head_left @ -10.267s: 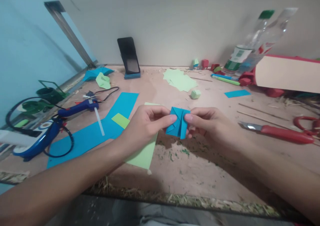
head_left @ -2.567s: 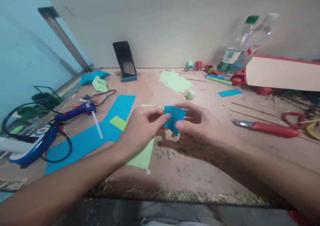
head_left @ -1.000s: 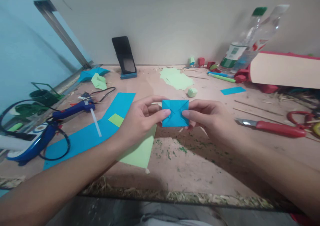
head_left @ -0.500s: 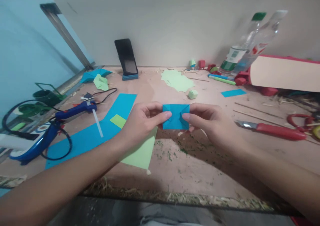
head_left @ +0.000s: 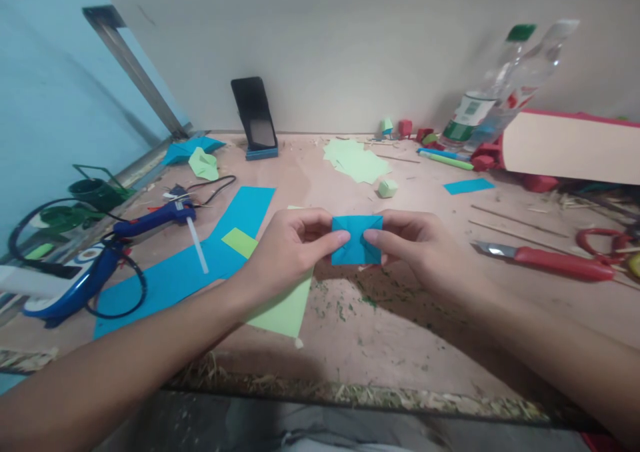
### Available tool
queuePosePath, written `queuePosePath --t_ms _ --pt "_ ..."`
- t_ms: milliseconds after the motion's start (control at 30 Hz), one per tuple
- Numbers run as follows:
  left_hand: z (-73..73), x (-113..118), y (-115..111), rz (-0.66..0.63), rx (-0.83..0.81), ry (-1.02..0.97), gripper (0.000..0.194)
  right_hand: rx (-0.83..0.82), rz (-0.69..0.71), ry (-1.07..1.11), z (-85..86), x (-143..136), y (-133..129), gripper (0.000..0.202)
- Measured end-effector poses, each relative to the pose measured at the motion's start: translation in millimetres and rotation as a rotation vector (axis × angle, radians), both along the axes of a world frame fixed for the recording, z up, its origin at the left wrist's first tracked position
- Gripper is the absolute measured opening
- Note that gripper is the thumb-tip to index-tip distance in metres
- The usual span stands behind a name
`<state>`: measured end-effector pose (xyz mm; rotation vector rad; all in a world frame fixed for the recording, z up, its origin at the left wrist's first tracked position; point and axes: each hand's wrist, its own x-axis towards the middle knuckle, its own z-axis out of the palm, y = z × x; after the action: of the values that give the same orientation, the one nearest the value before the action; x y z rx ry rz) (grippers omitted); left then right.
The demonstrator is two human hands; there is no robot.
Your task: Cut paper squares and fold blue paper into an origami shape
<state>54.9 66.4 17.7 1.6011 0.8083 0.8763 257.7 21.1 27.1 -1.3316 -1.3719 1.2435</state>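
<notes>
A small square of folded blue paper is held up over the table, with creases running in from its corners. My left hand pinches its left side, thumb on the near face and fingers behind. On the right side, my right hand grips it the same way. Both thumbs lie on the paper's face, a short gap between them. The fingers behind the paper are partly hidden. Under my left arm lie a light green sheet and larger blue paper.
A glue gun with its cord lies at left, near a phone on a stand. Green paper pieces and a small green paper cube lie behind my hands. At right are a red-handled knife, thin sticks and plastic bottles.
The folded blue paper has shifted slightly right and down in the view, and my thumbs have come closer together on it. Both hands keep their hold.
</notes>
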Motion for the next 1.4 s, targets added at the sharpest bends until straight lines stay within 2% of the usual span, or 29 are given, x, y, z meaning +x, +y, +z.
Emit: queuePosePath --t_ms 500,567,600,700,733,800,967,1033,1167,1400 --pt "-3.7 -0.3 0.3 -0.032 0.001 0.017 0.017 -0.011 -0.003 -0.022 1.8 0.1 0.3 0.019" --pt "-4.0 -0.2 0.6 -0.017 -0.002 0.021 0.013 -0.022 -0.012 -0.006 0.3 0.5 1.0 0.018" --pt "-3.9 -0.2 0.7 0.003 -0.001 0.018 0.015 -0.037 -0.021 0.019 -1.1 1.0 1.5 0.018" --pt "-3.5 -1.7 1.6 0.065 0.031 -0.01 0.048 -0.108 -0.055 0.165 -6.9 4.4 3.8 0.02" --pt "-3.4 -3.0 2.3 0.072 0.062 -0.013 0.052 -0.125 -0.065 0.22 -8.9 5.8 4.7 0.02" --pt "-3.2 -6.4 4.4 0.065 0.193 0.023 0.047 -0.138 -0.075 0.292 -12.2 8.4 6.3 0.021" --pt "-5.6 -13.8 11.3 -0.044 0.825 0.318 0.035 -0.152 -0.071 0.329 -12.4 9.1 7.4 0.017" --pt "-8.5 -14.1 13.1 -0.103 0.996 0.384 0.026 -0.163 -0.064 0.34 -11.1 7.9 7.4 0.018" --pt "-14.0 -12.8 14.5 -0.121 1.1 0.377 0.011 -0.186 -0.041 0.353 -10.4 6.6 7.8 0.02" --pt "-12.9 -13.6 16.8 -0.103 1.16 0.332 0.01 -0.18 -0.026 0.299 -10.2 7.8 6.9 0.014"
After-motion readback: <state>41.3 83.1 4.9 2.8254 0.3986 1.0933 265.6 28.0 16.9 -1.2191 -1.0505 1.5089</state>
